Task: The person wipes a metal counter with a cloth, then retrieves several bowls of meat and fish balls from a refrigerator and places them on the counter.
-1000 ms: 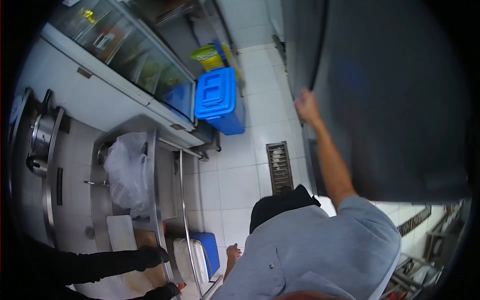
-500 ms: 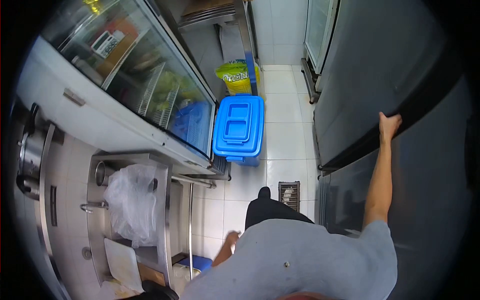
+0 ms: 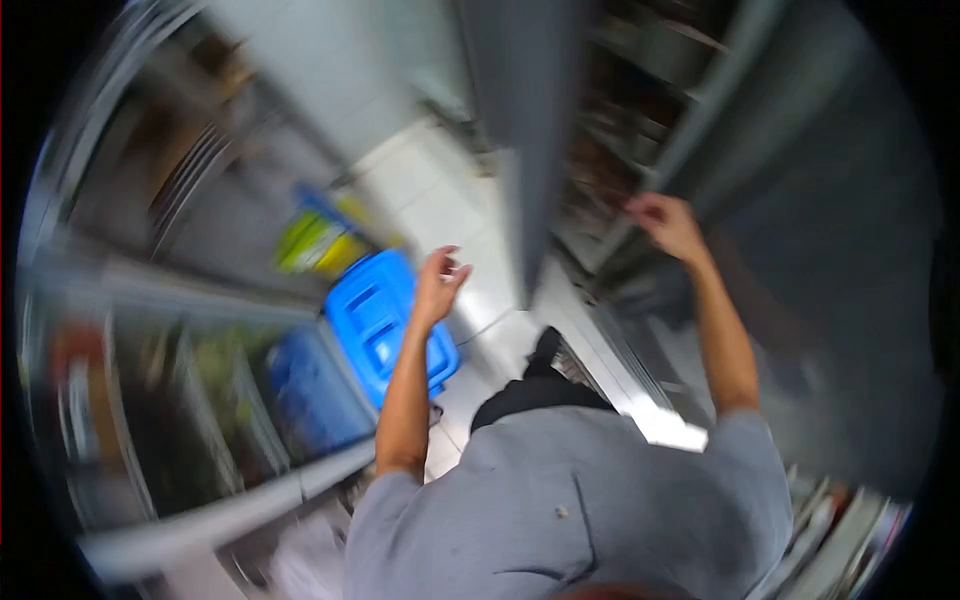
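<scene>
My left hand is raised over the floor beside a blue lidded bin, fingers apart and curled, holding nothing. On the other side my right hand is at the opening of a grey cabinet, near the edge of its shelves. Its fingers are bent, and blur hides whether they touch or pinch anything. The tall grey door stands swung out, left of the right hand. Dark items inside the cabinet are too smeared to name.
At the left is a glass-fronted fridge with shelves of food. A yellow-green bag stands behind the bin. A floor drain is by my foot. Clear plastic lies at the lower left.
The grey door has opened, and shelves inside now show. My right hand has left the door's edge and moved left; my left hand has risen forward. The view has turned right.
</scene>
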{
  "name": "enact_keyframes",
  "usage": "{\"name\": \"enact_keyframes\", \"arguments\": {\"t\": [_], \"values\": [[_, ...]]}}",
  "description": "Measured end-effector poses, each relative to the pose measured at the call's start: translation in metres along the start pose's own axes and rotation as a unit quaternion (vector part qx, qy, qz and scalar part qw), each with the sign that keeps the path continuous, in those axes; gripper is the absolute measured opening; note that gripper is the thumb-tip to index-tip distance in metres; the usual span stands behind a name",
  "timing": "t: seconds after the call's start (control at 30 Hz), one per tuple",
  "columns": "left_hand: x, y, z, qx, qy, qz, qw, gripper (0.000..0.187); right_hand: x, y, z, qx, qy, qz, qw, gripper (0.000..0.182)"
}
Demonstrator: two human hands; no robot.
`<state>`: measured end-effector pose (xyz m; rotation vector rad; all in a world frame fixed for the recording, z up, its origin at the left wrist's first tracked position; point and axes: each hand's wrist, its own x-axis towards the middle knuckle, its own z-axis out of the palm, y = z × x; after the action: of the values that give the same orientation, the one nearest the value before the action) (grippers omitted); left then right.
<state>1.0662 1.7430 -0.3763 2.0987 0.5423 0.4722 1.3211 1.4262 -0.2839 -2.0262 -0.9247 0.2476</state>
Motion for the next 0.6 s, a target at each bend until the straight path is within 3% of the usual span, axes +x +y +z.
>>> {"name": "enact_keyframes", "arguments": {"t": [0.03, 0.07, 0.1, 0.17, 0.23, 0.3, 0.37, 0.43, 0.5, 0.53, 0.6], "values": [[0.01, 0.021, 0.011, -0.024, 0.005, 0.036, 0.999, 0.044, -0.003, 0.015, 0.005, -0.035, -0.005, -0.067, 0.997, 0.016], [0.015, 0.026, 0.025, 0.017, 0.012, 0.092, 0.996, 0.047, -0.009, 0.006, 0.001, -0.097, -0.073, -0.011, 0.993, 0.017], [0.017, 0.026, 0.032, 0.058, 0.036, 0.142, 0.988, 0.05, -0.013, 0.023, 0.008, -0.14, -0.068, -0.11, 0.982, 0.017], [0.024, 0.003, 0.029, -0.159, 0.013, 0.038, 0.987, 0.052, -0.023, 0.011, 0.01, -0.144, -0.116, -0.009, 0.983, 0.016], [0.015, 0.005, 0.011, -0.138, 0.073, -0.013, 0.988, 0.046, -0.021, 0.024, 0.018, -0.1, -0.088, -0.002, 0.991, 0.016], [0.023, -0.015, -0.002, -0.141, 0.115, -0.024, 0.983, 0.052, -0.009, 0.043, 0.03, -0.062, -0.069, 0.001, 0.996, 0.017], [0.025, -0.024, -0.013, -0.101, 0.179, 0.013, 0.979, 0.068, 0.004, 0.061, 0.051, 0.004, -0.044, 0.092, 0.995, 0.018], [0.024, -0.026, -0.024, -0.144, 0.194, -0.031, 0.97, 0.066, 0.014, 0.076, 0.074, -0.03, -0.022, 0.071, 0.997, 0.025], [0.024, -0.023, -0.033, -0.146, 0.197, -0.036, 0.969, 0.064, 0.032, 0.074, 0.089, 0.149, 0.061, 0.181, 0.97, 0.035], [0.025, -0.017, -0.039, -0.06, 0.193, -0.087, 0.976, 0.062, 0.043, 0.059, 0.086, 0.206, 0.088, 0.24, 0.944, 0.043], [0.024, -0.004, -0.051, 0.099, 0.172, -0.151, 0.968, 0.058, 0.067, 0.067, 0.084, 0.254, 0.121, 0.261, 0.924, 0.044]]}}
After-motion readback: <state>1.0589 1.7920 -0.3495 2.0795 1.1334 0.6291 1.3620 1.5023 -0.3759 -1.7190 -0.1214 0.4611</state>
